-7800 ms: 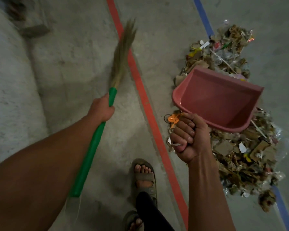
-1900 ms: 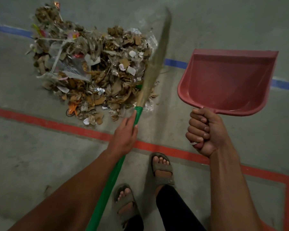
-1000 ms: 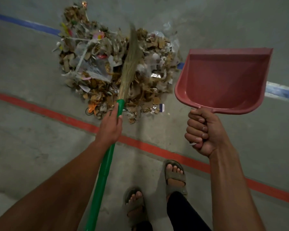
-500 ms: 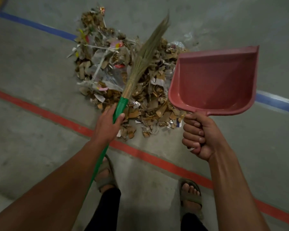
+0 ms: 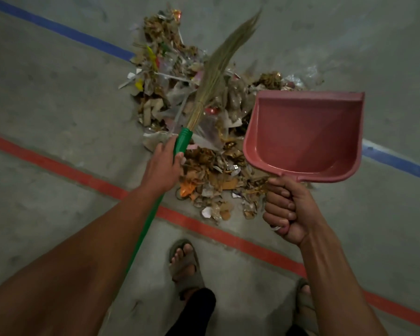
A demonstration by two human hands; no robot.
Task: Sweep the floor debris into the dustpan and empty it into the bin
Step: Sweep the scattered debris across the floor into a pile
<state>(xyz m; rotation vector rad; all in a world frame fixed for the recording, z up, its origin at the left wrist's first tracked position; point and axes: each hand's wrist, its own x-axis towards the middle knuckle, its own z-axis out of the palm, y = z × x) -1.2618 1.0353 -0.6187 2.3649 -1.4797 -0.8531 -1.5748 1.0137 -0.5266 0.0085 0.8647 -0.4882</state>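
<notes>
Nearest the camera, two sandalled feet stand on the concrete floor [image 5: 46, 98]: the left foot [image 5: 183, 261] shows whole, while the right foot [image 5: 304, 299] is mostly hidden behind the right forearm, so only its edge can be made out. Half a second ago the left foot sat largely under the left arm and the right one was in plain sight; the stance has shifted. The left hand [image 5: 161, 166] holds the broom [image 5: 183, 140] with fingers wrapped round the top of its green handle, whose lower length is hidden beneath the forearm. The right hand [image 5: 287, 212] grips the handle of the one pink dustpan [image 5: 303, 134] in a closed fist; the handle itself is almost wholly covered by the fingers. The pan is held up, its open mouth pointing away, and nothing can be seen in it. It covers the right part of the debris pile [image 5: 204, 117], more than it did a moment ago. One red line [image 5: 58, 166] crosses the floor between the feet and the pile. The single heap of cardboard scraps, paper and clear plastic lies beyond it; individual pieces are hard to tell apart. The straw bristles [image 5: 224, 54] slant over the heap towards the upper right, blurred at the tips. One blue line [image 5: 58, 32] runs behind, broken by the pile and pan.
</notes>
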